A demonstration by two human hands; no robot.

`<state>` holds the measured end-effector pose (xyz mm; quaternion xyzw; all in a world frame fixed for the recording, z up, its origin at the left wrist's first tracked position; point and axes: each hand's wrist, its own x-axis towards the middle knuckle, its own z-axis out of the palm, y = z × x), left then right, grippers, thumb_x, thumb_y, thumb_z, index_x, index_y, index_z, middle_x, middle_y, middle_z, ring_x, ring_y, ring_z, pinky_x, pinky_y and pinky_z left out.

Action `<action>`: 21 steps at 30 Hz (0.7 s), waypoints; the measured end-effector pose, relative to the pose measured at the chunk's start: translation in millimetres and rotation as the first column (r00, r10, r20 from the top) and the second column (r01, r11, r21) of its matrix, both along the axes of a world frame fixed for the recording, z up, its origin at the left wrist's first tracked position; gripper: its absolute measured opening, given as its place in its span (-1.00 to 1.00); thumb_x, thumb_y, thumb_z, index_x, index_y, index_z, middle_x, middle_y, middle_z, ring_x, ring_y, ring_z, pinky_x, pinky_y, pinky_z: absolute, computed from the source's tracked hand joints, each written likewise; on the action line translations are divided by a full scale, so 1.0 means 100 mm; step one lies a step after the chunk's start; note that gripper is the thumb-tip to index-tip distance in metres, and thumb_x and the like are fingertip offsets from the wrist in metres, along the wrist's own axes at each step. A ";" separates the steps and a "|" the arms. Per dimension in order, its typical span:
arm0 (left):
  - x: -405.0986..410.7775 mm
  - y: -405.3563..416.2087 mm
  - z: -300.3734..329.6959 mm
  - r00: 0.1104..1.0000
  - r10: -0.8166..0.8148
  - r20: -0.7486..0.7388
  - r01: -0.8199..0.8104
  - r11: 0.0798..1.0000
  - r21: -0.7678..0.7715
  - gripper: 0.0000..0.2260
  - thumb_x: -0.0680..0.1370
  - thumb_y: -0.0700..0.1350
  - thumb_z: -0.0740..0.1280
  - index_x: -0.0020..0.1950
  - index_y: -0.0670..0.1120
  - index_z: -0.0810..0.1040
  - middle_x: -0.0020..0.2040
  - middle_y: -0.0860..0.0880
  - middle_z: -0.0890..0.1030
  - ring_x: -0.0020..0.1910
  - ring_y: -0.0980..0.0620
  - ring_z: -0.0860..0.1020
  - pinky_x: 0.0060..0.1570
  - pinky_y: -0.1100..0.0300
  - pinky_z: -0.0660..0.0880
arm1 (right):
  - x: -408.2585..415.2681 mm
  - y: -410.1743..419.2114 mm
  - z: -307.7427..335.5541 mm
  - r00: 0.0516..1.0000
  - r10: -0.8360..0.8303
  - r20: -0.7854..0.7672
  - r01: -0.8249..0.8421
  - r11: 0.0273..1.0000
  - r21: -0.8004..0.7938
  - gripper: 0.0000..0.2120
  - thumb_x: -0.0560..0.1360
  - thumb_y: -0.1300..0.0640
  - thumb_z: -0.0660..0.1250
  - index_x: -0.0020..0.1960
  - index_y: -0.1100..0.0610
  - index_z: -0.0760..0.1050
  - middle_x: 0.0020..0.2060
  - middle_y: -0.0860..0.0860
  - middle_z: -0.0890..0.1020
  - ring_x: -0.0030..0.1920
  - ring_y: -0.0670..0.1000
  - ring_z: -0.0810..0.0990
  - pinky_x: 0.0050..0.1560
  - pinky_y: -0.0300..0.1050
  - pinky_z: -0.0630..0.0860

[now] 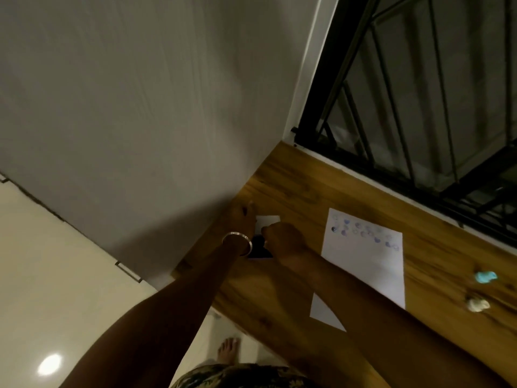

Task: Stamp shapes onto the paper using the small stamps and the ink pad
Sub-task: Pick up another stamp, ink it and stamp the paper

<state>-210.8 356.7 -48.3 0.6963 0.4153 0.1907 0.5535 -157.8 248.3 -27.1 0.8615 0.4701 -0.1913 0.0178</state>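
1. The ink pad point(258, 249), dark and flat, lies at the table's point(293, 191) left edge, mostly under both hands.
2. The left hand point(240, 219) rests beside it, fingers loosely spread; the right hand point(282, 239) is bunched, probably pinching a stamp I cannot see.
3. The paper point(363, 264), light and floppy, lies right of the pad, long axis near-to-far, prints at its far end.
4. Stamps look small and light: pinch the sides.

Wooden table point(321, 191) beside grey wall point(140, 107) and barred window point(419, 93).

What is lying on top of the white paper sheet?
On the white paper sheet, rows of bluish stamped marks near its far end; the right forearm covers part of it.
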 end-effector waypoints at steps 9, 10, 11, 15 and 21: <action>0.23 -0.16 0.19 1.000 -0.025 -0.010 0.025 0.999 0.037 -0.63 0.61 -0.04 0.13 -0.31 -0.20 0.46 -0.39 -0.19 0.42 -0.44 -0.02 0.37 -0.39 0.20 0.29 | 0.03 -0.23 0.05 0.940 -0.295 -0.171 0.332 0.909 0.253 -0.82 0.56 0.11 0.25 0.01 0.18 0.58 -0.01 0.17 0.63 0.00 0.19 0.60 -0.07 -0.03 0.52; 0.27 -0.21 0.21 0.999 -0.041 0.011 0.041 0.999 0.019 -0.66 0.61 -0.07 0.12 -0.29 -0.20 0.46 -0.38 -0.20 0.43 -0.40 -0.03 0.39 -0.33 0.15 0.33 | 0.05 -0.30 0.06 0.926 -0.323 -0.195 0.368 0.888 0.276 -0.81 0.56 0.10 0.23 -0.07 0.17 0.58 -0.07 0.15 0.64 -0.04 0.19 0.61 -0.13 -0.05 0.51; 0.31 -0.26 0.22 0.997 -0.067 0.028 0.066 0.998 0.002 -0.68 0.61 -0.09 0.11 -0.26 -0.21 0.46 -0.35 -0.21 0.45 -0.37 -0.05 0.41 -0.30 0.09 0.36 | 0.09 -0.39 0.08 0.916 -0.341 -0.212 0.393 0.871 0.294 -0.79 0.56 0.08 0.22 -0.16 0.13 0.55 -0.14 0.12 0.63 -0.08 0.16 0.62 -0.21 -0.08 0.48; 0.47 -0.53 0.17 0.979 -0.169 -0.116 0.175 0.984 0.044 -0.61 0.60 0.03 0.09 -0.22 -0.20 0.52 -0.27 -0.17 0.56 -0.28 -0.11 0.50 -0.18 0.06 0.40 | 0.34 -0.90 0.16 0.868 -0.447 -0.218 0.495 0.815 0.302 -0.78 0.56 -0.01 0.25 0.06 0.06 0.60 0.06 0.06 0.64 0.08 0.10 0.61 0.09 0.02 0.55; 0.72 -1.08 0.07 0.931 -0.320 -0.177 0.332 0.943 0.037 -0.55 0.63 0.05 0.08 0.00 -0.29 0.58 0.00 -0.26 0.65 -0.02 -0.22 0.60 0.12 -0.09 0.53 | 0.70 -1.54 0.16 0.782 -0.614 -0.110 0.605 0.704 0.371 -0.77 0.59 0.09 0.21 0.16 0.11 0.56 0.14 0.10 0.63 0.14 0.11 0.59 0.21 0.00 0.52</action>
